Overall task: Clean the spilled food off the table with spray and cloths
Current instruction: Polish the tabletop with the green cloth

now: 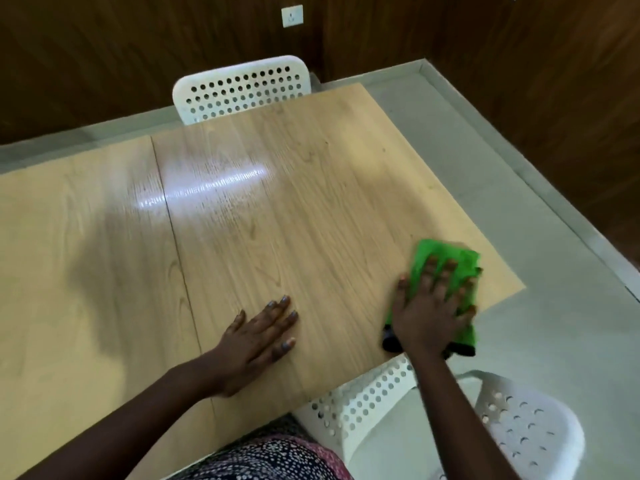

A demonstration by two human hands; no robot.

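Green cloth (446, 268) is pressed flat under spread right hand (429, 306) for wiping — counter (277, 220) is braced by flat, empty left hand (256, 337).

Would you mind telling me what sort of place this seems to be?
Probably a canteen or meeting room: light wood-grain laminate tables pushed together, white perforated plastic chairs tucked under both sides, dark wood-panelled walls and a grey floor.

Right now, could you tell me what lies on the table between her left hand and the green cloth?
Nothing: in the head view, only bare wooden tabletop separates the left hand from the green cloth.
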